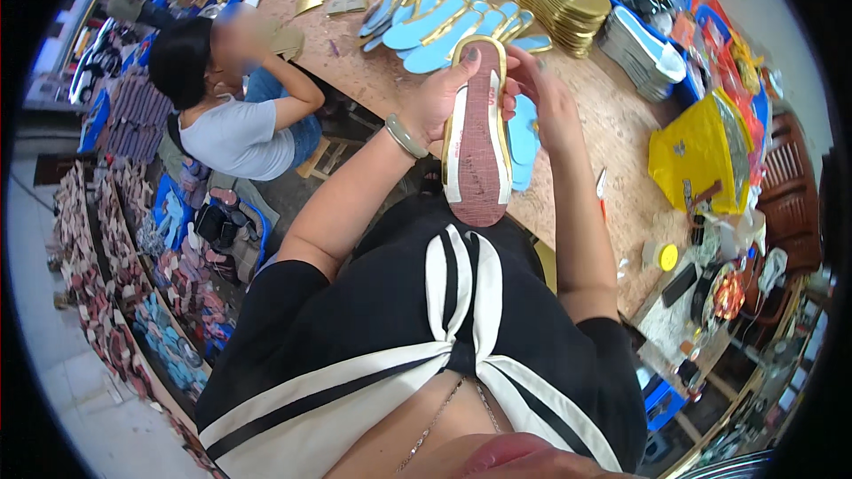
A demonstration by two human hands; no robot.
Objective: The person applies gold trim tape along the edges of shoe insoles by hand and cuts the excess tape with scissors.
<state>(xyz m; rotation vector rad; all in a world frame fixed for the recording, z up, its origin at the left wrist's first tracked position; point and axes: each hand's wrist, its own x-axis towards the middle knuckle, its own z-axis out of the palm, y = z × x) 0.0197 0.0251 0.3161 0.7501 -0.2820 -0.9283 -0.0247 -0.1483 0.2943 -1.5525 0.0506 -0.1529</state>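
I hold a shoe sole [477, 144] upright over the edge of a wooden worktable [612, 137]. Its reddish-brown tread with white sides faces me, and a gold rim shows at its top. My left hand [441, 99], with a pale green bangle on the wrist, grips the sole's upper left side, thumb across the top. My right hand [546, 93] touches the sole's upper right edge with its fingers. Several light-blue insoles with gold trim [439, 22] lie fanned on the table just beyond my hands.
A stack of gold-edged insoles [561, 0] and a stack of white soles [641, 49] stand at the back right. A yellow bag [697, 155] lies right. Another person [232, 98] sits at left. Rows of shoe parts [106, 239] cover the floor on the left.
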